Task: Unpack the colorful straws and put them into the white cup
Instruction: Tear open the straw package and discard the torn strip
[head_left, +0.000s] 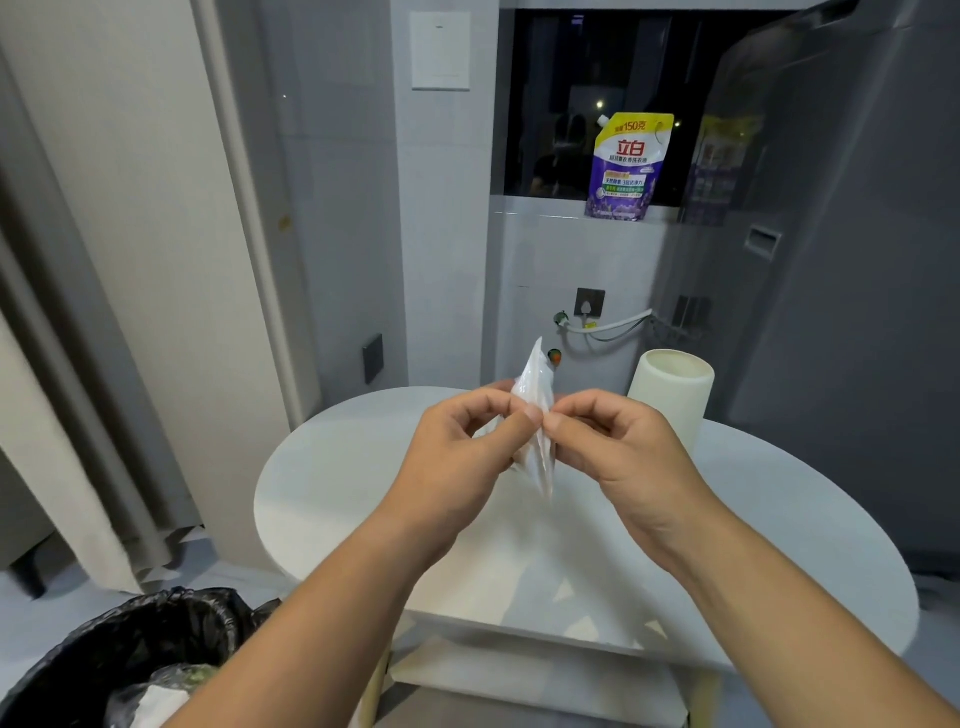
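Above the white round table (779, 545) I hold a clear plastic packet (535, 400) upright between both hands. My left hand (462, 452) pinches its left side with thumb and fingers. My right hand (618, 447) pinches the right side, thumb tip against the plastic. The packet's contents are blurred and whitish, so no straw colours show. The white cup (672, 397) stands upright on the table behind my right hand, its mouth open; I cannot see inside it.
A bin lined with a black bag (135, 660) sits on the floor at the lower left, with some waste inside. A purple detergent pouch (626, 166) leans on the window ledge. A grey appliance (857, 312) stands to the right. Curtains hang at the left.
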